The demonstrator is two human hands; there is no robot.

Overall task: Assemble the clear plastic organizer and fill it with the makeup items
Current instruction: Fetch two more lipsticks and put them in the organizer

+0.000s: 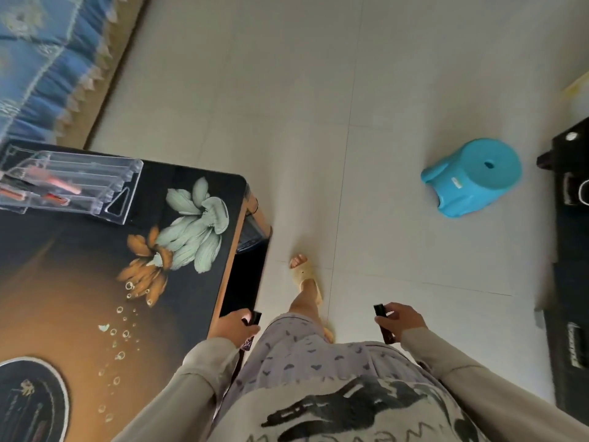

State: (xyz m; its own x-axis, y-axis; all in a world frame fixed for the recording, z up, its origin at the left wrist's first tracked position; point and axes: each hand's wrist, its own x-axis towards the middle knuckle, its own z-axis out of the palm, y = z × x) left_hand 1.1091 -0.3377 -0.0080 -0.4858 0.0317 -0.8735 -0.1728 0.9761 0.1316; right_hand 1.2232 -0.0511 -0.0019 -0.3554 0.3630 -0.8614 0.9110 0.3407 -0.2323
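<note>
Both grips loaded; organizer [70,183] stands at the table's [79,282] far edge.
Left grip [237,327] curls round the left tube [255,316] at the table's right edge. Right grip [402,319] curls round the right tube [382,323], off the table. Organizer slots hold pink and red items. Judged: tubes light, rigid, slick, best held mid-barrel. Organizer stiff, brittle, best lifted by its side walls.
</note>
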